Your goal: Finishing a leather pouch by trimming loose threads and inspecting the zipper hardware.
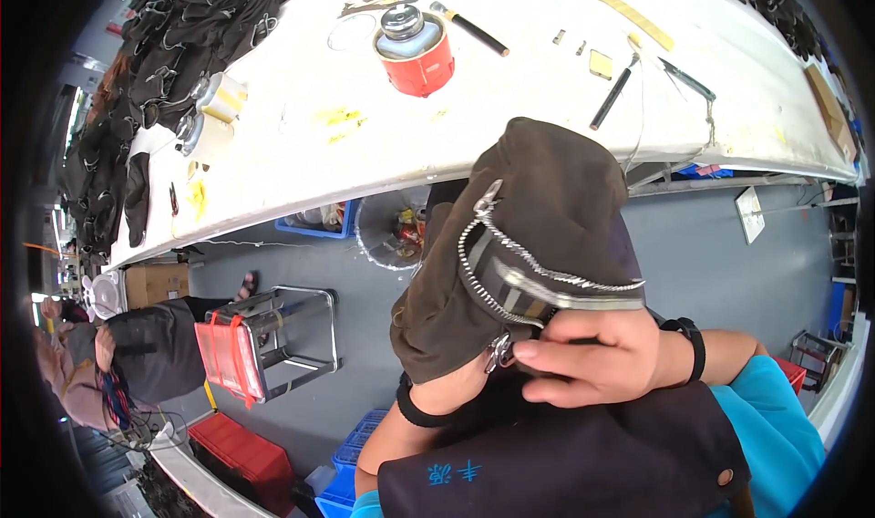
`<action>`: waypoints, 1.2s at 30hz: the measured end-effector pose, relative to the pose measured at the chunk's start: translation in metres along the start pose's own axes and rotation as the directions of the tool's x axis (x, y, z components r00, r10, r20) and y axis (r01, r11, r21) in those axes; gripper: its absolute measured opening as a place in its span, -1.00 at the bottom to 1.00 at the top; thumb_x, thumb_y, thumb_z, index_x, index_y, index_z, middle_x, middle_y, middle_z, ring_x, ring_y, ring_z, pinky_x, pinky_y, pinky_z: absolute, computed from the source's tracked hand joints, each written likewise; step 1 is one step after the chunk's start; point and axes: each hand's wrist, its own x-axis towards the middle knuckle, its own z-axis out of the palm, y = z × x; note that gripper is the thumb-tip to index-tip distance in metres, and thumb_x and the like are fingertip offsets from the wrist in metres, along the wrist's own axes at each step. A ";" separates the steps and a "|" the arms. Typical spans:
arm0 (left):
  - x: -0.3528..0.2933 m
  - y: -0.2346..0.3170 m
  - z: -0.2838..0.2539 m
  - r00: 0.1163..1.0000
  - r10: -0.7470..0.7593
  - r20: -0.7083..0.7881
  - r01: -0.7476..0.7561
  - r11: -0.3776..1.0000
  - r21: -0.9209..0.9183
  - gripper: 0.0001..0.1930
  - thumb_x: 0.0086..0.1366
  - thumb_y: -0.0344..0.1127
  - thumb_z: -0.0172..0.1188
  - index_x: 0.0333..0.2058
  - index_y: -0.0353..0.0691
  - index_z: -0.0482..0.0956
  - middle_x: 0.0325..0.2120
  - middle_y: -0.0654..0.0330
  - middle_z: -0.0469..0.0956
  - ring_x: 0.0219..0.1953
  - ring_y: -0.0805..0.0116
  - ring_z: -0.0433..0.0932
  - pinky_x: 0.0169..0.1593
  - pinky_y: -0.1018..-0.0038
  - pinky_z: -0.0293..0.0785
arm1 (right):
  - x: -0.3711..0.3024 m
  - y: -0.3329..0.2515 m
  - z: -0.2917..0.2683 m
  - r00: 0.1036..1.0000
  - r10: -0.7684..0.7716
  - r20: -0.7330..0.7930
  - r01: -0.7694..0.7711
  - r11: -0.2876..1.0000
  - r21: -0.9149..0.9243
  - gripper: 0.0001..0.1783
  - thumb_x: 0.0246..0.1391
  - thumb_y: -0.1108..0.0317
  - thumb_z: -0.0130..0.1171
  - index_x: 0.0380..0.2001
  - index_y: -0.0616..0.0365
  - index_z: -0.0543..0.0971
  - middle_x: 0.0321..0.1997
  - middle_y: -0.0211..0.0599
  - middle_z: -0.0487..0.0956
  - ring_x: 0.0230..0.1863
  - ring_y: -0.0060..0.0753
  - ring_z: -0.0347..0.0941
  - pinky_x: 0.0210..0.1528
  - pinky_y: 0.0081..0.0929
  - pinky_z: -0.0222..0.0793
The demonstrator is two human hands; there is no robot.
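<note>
In front of me is a dark brown fabric bag [556, 176], tilted, with its curved metal zipper [524, 264] gaping and a striped lining showing in the gap. One silver zipper pull [489, 197] sits at the upper end of the teeth, another [499, 352] at the lower end. My right hand [606, 354] is closed on the zipper edge at the lower right, its fingertips beside the lower pull. From below, my left hand [453, 388] supports the bag; its fingers are hidden by the fabric.
Beyond the bag, a white table [301, 153] carries a red pot [417, 71] with a metal-topped container, a hammer [469, 28], a black-handled tool [612, 97] and pliers [688, 78]. Dark bags [196, 44] pile up at left. Below stand a bin [374, 231] and a stool [301, 336]; a person [137, 363] sits left.
</note>
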 end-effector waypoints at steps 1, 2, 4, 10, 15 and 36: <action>-0.002 0.001 -0.001 1.000 0.001 0.027 0.002 0.997 -0.082 -0.39 0.24 -0.33 0.13 0.24 -0.33 0.19 0.21 0.04 0.28 0.25 0.17 0.27 0.27 0.30 0.17 | -0.002 -0.001 -0.006 0.997 0.057 0.055 -0.061 0.996 0.067 -0.51 -0.15 0.34 0.43 -0.10 0.32 0.59 -0.30 -0.30 0.54 -0.38 -0.38 0.49 -0.38 -0.53 0.43; -0.003 0.002 -0.002 0.998 0.003 0.055 0.006 0.987 -0.163 -0.38 0.24 -0.34 0.13 0.25 -0.33 0.18 0.21 0.05 0.28 0.25 0.19 0.27 0.27 0.30 0.17 | 0.000 -0.002 -0.009 0.995 0.099 0.003 -0.099 0.995 0.012 -0.47 -0.16 0.32 0.44 -0.07 0.31 0.57 -0.23 -0.25 0.56 -0.28 -0.34 0.49 -0.29 -0.50 0.44; -0.005 0.002 -0.001 0.992 0.007 0.123 0.035 0.942 -0.334 -0.37 0.25 -0.36 0.13 0.26 -0.34 0.15 0.22 0.05 0.27 0.25 0.21 0.27 0.27 0.32 0.17 | -0.007 -0.002 -0.003 0.955 0.244 -0.168 -0.242 0.970 0.036 -0.43 -0.16 0.27 0.45 -0.06 0.30 0.55 -0.07 -0.15 0.58 -0.06 -0.25 0.47 -0.06 -0.43 0.43; -0.002 0.006 0.007 0.959 -0.242 0.147 0.263 0.566 -0.781 -0.29 0.33 -0.04 -0.01 0.31 -0.33 0.03 0.29 0.03 0.16 0.32 0.10 0.16 0.35 0.16 0.06 | 0.000 0.008 0.001 0.944 0.296 -0.145 -0.282 0.953 0.108 -0.54 -0.15 0.38 0.44 -0.11 0.21 0.58 -0.13 -0.21 0.50 -0.23 -0.40 0.45 -0.27 -0.52 0.46; 0.001 -0.001 0.009 0.968 -0.217 0.123 0.246 0.755 -0.608 -0.34 0.34 -0.08 -0.10 0.30 -0.35 0.06 0.28 0.02 0.19 0.30 0.08 0.19 0.34 0.20 0.08 | -0.005 0.007 -0.001 0.923 0.347 -0.167 -0.327 0.935 0.135 -0.61 -0.10 0.46 0.39 -0.13 0.20 0.58 -0.20 -0.24 0.53 -0.31 -0.50 0.46 -0.38 -0.61 0.43; -0.031 -0.021 0.016 0.953 -0.296 0.061 0.279 0.783 -0.556 -0.44 0.13 -0.29 0.26 0.09 -0.38 0.36 -0.02 0.10 0.48 -0.02 0.21 0.48 0.08 0.36 0.35 | -0.037 0.053 0.014 0.998 0.037 0.044 -0.039 0.998 0.044 -0.29 -0.07 -0.43 -0.01 -0.50 0.11 0.45 -0.57 -0.36 0.26 -0.57 -0.30 0.22 -0.38 -0.39 0.07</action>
